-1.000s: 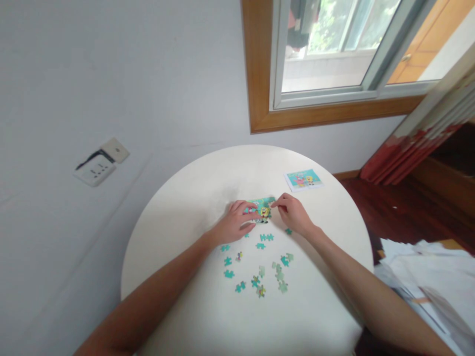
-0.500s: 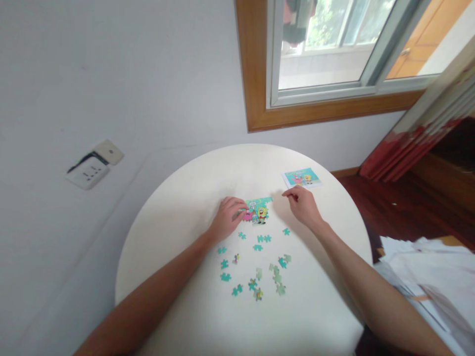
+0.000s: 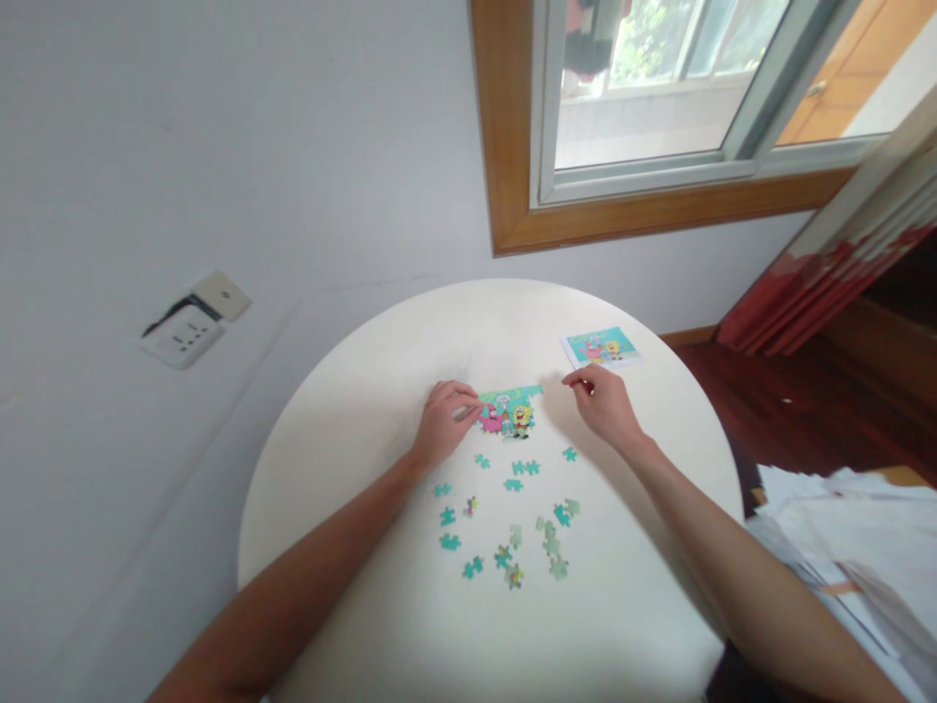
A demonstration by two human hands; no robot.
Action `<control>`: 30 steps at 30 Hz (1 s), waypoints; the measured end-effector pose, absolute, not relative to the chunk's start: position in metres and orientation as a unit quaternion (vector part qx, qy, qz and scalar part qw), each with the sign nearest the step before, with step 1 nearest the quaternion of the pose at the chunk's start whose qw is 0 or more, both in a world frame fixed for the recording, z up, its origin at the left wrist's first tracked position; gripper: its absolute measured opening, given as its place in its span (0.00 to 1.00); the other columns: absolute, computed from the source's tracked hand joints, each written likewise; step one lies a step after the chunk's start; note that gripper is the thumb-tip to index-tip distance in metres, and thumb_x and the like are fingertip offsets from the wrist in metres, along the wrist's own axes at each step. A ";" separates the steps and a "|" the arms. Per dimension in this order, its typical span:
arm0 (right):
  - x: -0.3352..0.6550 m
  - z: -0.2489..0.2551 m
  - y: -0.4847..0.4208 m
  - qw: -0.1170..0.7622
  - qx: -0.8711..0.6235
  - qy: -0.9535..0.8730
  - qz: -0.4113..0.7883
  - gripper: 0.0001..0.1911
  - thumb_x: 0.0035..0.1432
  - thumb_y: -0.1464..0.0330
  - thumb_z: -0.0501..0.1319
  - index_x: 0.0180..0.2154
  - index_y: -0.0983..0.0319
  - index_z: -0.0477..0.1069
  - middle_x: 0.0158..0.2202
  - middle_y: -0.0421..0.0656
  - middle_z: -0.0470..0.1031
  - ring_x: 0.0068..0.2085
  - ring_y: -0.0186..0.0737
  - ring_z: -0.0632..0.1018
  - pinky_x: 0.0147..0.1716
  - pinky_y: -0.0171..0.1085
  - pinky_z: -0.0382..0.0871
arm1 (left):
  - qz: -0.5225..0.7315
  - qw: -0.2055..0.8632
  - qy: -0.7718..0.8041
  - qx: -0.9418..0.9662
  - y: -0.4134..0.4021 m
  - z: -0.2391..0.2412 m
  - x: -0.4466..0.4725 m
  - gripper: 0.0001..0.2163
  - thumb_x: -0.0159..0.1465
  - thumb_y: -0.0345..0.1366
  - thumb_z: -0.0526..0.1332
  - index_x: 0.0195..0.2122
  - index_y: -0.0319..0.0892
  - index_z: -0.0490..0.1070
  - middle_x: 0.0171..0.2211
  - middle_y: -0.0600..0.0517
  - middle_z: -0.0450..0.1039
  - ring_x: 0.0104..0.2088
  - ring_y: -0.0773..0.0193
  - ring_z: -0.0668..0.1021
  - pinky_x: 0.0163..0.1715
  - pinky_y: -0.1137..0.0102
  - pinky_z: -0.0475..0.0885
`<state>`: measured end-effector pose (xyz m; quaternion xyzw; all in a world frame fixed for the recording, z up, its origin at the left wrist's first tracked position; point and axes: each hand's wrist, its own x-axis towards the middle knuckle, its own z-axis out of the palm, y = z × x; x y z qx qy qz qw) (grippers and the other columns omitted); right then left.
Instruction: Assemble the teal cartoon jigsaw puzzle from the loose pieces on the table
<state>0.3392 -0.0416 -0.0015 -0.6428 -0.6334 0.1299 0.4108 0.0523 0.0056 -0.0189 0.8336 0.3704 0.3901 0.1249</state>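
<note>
A partly assembled cartoon jigsaw puzzle [image 3: 512, 415] lies on the round white table, with a yellow and a pink figure on a teal ground. My left hand [image 3: 443, 420] is at its left edge, thumb and fingers closed together against the border. To the right, apart from the puzzle, my right hand [image 3: 604, 400] hovers with its fingertips pinched; whatever is between them is too small to make out. Below the puzzle lie several loose puzzle pieces [image 3: 518, 467], mostly teal. Some pale ones, like this piece [image 3: 558, 567], appear face down.
Beyond my right hand rests a picture card [image 3: 613, 342] with the same cartoon figures. The white table [image 3: 351, 410] stands against a wall with a socket [image 3: 183, 334] and a window frame [image 3: 505, 195]. Papers [image 3: 864, 547] are piled at the right, below a curtain [image 3: 797, 283].
The view has shifted slightly. My left fingers have drawn back leftward from over the puzzle to its edge, closing together. My right hand stays pinched in nearly the same place.
</note>
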 end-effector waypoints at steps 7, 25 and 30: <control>0.335 -0.003 -0.044 0.398 -0.643 -0.641 0.130 0.13 0.55 0.75 0.55 0.33 0.61 0.79 0.33 0.44 0.79 0.32 0.41 0.75 0.37 0.39 0.67 | 0.378 0.143 0.382 0.831 0.004 -0.017 0.051 0.03 0.63 0.34 0.66 0.31 0.44 0.77 0.38 0.51 0.75 0.43 0.59 0.74 0.48 0.60 0.69; 0.333 -0.009 -0.044 0.388 -0.638 -0.652 0.136 0.14 0.55 0.75 0.54 0.33 0.61 0.79 0.35 0.45 0.80 0.33 0.42 0.77 0.39 0.40 0.68 | 0.229 0.195 0.361 0.882 0.003 0.008 0.032 0.07 0.66 0.36 0.62 0.37 0.45 0.81 0.34 0.50 0.75 0.37 0.62 0.76 0.40 0.67 0.70; 0.331 -0.008 -0.045 0.391 -0.637 -0.649 0.142 0.14 0.55 0.75 0.54 0.33 0.61 0.78 0.35 0.44 0.81 0.33 0.41 0.77 0.39 0.40 0.68 | 0.106 0.260 0.286 0.916 -0.009 0.033 0.027 0.08 0.66 0.38 0.61 0.36 0.45 0.81 0.35 0.51 0.76 0.35 0.64 0.77 0.37 0.70 0.68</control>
